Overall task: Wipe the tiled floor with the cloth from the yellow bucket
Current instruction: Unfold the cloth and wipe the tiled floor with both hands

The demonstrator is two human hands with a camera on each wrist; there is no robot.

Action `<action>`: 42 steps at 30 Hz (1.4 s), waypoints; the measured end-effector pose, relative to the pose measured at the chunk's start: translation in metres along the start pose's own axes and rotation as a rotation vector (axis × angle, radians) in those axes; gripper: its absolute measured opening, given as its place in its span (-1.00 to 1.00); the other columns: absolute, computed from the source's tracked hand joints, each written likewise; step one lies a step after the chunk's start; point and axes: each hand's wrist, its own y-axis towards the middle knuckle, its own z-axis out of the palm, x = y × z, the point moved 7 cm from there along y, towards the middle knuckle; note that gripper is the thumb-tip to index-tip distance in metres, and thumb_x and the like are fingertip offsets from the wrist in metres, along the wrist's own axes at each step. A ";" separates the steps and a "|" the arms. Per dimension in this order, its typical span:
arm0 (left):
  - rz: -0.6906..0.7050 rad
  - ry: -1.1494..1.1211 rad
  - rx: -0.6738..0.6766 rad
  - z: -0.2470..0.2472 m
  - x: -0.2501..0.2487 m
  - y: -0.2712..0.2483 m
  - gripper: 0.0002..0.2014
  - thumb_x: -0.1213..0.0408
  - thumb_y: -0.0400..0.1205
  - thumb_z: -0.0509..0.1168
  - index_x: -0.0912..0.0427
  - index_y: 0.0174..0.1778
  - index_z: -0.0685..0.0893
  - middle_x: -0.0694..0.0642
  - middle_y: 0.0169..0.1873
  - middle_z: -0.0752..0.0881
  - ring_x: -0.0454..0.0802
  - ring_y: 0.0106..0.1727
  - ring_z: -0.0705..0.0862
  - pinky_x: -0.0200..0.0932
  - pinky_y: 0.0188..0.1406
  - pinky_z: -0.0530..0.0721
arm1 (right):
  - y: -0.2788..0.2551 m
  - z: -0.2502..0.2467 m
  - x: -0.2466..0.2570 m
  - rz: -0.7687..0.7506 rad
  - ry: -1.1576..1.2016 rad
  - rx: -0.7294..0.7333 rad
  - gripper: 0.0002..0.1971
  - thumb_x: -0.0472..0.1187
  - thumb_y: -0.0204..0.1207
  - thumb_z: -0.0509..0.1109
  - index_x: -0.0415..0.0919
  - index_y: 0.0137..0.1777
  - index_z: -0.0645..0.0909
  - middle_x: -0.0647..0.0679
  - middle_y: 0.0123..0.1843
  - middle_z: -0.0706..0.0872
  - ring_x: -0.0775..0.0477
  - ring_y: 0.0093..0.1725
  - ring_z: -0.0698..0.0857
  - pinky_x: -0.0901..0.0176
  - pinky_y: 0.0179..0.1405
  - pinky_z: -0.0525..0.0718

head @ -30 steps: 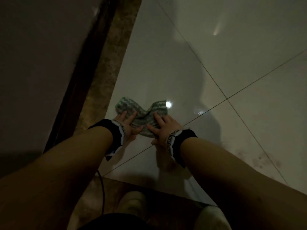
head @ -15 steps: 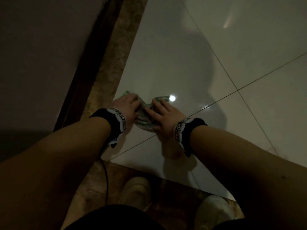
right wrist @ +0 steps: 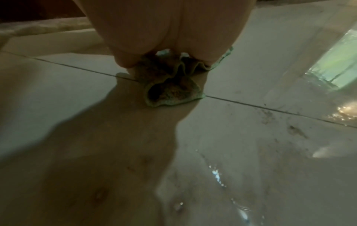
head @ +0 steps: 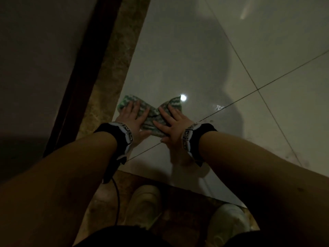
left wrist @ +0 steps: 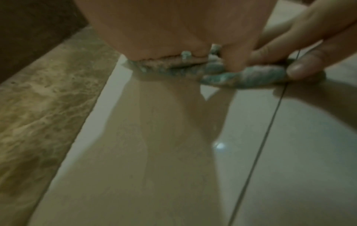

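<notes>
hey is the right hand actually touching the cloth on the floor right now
Touching. In the head view the right hand lies flat, fingers spread on the cloth; the right wrist view shows the cloth bunched under the palm.

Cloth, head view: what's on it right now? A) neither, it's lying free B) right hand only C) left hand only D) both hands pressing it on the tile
D: the left hand and right hand both lie flat, fingers spread, on the green-and-white cloth, which bunches between them on the tiled floor.
</notes>
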 end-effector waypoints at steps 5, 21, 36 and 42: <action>-0.034 -0.042 0.006 0.001 -0.001 -0.002 -0.33 -0.11 0.76 -0.10 -0.02 0.72 -0.22 0.22 0.70 -0.31 0.27 0.72 -0.27 0.15 0.70 -0.16 | -0.002 0.000 0.002 0.015 0.001 -0.005 -0.29 0.28 0.61 0.02 0.19 0.66 -0.22 -0.12 0.69 -0.43 -0.33 0.67 -0.37 -0.18 0.67 -0.22; -0.002 0.112 0.237 0.058 -0.001 -0.058 -0.17 -0.24 0.69 0.01 -0.02 0.70 -0.33 0.25 0.67 -0.40 0.34 0.70 -0.31 0.19 0.69 -0.11 | -0.014 0.031 0.054 -0.168 -0.227 0.139 -0.23 0.34 0.56 0.05 0.20 0.65 -0.24 -0.15 0.67 -0.49 -0.39 0.64 -0.42 -0.26 0.63 -0.29; 0.158 0.292 0.194 0.051 -0.039 -0.056 -0.34 -0.14 0.75 -0.05 -0.11 0.72 -0.17 0.28 0.69 -0.34 0.38 0.71 -0.23 0.21 0.68 -0.02 | -0.051 0.073 0.040 -0.232 -0.203 0.235 -0.26 0.29 0.59 0.05 0.23 0.64 -0.26 -0.11 0.66 -0.51 -0.34 0.64 -0.44 -0.25 0.63 -0.19; 0.269 0.394 0.154 0.044 -0.068 -0.042 -0.38 -0.09 0.77 -0.05 -0.12 0.72 -0.14 0.29 0.68 -0.35 0.39 0.70 -0.26 0.21 0.70 -0.03 | -0.068 0.099 0.017 -0.163 -0.144 0.241 -0.24 0.26 0.58 0.11 0.28 0.62 -0.30 -0.07 0.66 -0.52 -0.31 0.65 -0.41 -0.36 0.60 -0.09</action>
